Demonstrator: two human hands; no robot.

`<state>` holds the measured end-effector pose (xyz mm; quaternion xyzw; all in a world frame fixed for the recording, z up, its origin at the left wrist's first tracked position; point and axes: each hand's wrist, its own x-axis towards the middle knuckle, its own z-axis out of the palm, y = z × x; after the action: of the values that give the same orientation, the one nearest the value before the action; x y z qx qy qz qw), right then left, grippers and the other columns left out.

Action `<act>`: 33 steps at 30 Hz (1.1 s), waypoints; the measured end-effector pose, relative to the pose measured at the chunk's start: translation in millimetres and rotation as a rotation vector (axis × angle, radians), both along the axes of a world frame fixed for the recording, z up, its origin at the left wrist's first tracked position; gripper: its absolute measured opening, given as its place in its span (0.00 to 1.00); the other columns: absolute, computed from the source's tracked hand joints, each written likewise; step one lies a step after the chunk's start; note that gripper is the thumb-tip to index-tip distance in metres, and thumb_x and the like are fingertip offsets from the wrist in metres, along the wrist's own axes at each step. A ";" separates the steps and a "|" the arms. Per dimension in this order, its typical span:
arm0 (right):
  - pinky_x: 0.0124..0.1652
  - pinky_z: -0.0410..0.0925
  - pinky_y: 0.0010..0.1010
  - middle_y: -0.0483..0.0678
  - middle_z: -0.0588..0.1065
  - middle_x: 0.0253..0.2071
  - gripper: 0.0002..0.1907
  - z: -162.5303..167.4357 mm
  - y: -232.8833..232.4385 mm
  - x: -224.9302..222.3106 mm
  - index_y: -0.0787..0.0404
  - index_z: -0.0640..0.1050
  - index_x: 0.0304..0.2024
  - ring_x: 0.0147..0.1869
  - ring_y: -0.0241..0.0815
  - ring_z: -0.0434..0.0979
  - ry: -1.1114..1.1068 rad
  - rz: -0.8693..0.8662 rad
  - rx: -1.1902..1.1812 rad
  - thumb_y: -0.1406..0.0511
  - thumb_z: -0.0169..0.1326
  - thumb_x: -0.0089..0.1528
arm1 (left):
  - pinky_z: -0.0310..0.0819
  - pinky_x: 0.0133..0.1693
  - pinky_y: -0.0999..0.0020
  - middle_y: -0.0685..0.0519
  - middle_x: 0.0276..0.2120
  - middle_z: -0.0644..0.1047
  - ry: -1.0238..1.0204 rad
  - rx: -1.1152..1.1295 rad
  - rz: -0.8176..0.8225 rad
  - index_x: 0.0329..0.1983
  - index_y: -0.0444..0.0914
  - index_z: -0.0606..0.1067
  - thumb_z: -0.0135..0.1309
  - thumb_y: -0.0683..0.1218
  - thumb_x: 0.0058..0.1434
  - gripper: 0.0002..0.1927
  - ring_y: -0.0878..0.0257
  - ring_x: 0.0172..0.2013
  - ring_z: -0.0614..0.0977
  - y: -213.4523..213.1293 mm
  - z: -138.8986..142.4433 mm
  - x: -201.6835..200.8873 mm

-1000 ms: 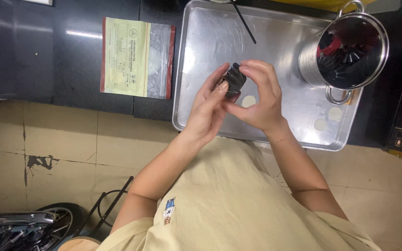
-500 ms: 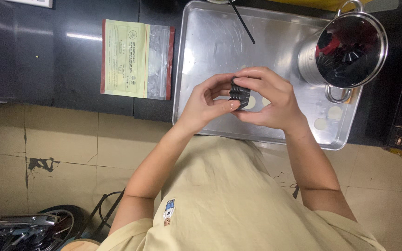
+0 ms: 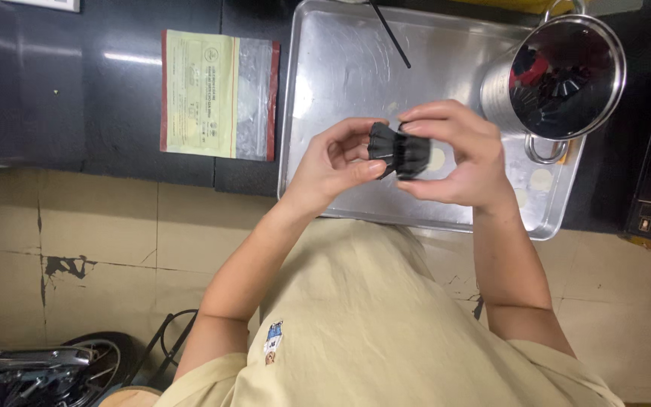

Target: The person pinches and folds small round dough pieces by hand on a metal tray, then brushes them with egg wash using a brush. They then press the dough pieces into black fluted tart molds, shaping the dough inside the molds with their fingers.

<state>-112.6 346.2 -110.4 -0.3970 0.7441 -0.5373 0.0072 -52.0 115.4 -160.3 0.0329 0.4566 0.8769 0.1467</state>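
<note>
- Above the near edge of the steel tray [image 3: 340, 68], both hands met around a small stack of black fluted paper cups [image 3: 399, 151].
- Left hand [image 3: 333, 162] was closed on the stack's left end, thumb pressed against its near side and fingers curled behind.
- Right hand [image 3: 461, 162] gripped the right end, fingers arched over the top and thumb beneath.
- Stack was held in the air over the tray, not resting on it.
- Pale round discs [image 3: 541, 179] lay on the tray to the right of the hands.
- Steel pot [image 3: 563, 79] stood on the tray's far right corner, with dark fluted cups and something red inside.
- Thin black stick [image 3: 390, 34] lay at the tray's far edge.
- Left of the tray, a yellow-green packet [image 3: 216, 94] with red edges lay flat on the dark surface [image 3: 77, 90].
</note>
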 end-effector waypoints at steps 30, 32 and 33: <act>0.53 0.76 0.43 0.60 0.72 0.57 0.42 -66.9 -8.0 -6.6 0.61 0.68 0.64 0.53 0.54 0.80 -0.825 0.294 -0.920 0.63 0.73 0.51 | 0.83 0.46 0.64 0.40 0.56 0.76 -0.243 0.121 0.086 0.66 0.36 0.67 0.55 0.48 0.62 0.28 0.53 0.47 0.83 -21.4 -87.3 -17.9; 0.60 0.74 0.45 0.54 0.71 0.57 0.41 -58.7 -10.3 -3.5 0.60 0.69 0.63 0.56 0.49 0.79 -0.648 0.134 -0.788 0.64 0.74 0.50 | 0.85 0.44 0.61 0.45 0.50 0.75 -0.366 -0.223 0.100 0.64 0.36 0.68 0.55 0.43 0.60 0.27 0.57 0.47 0.81 -14.5 -126.4 -28.9; 0.61 0.75 0.46 0.53 0.71 0.57 0.40 -54.5 -11.5 -1.4 0.60 0.69 0.62 0.58 0.46 0.76 -0.557 0.060 -0.715 0.65 0.74 0.51 | 0.84 0.43 0.62 0.44 0.48 0.76 -0.320 -0.371 0.067 0.63 0.36 0.68 0.56 0.43 0.60 0.27 0.56 0.45 0.82 -13.0 -143.1 -29.0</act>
<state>-114.0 334.6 -164.8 -0.2363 0.4696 -0.8464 0.0848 -81.0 102.3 -303.4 -0.1488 0.5816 0.7764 0.1916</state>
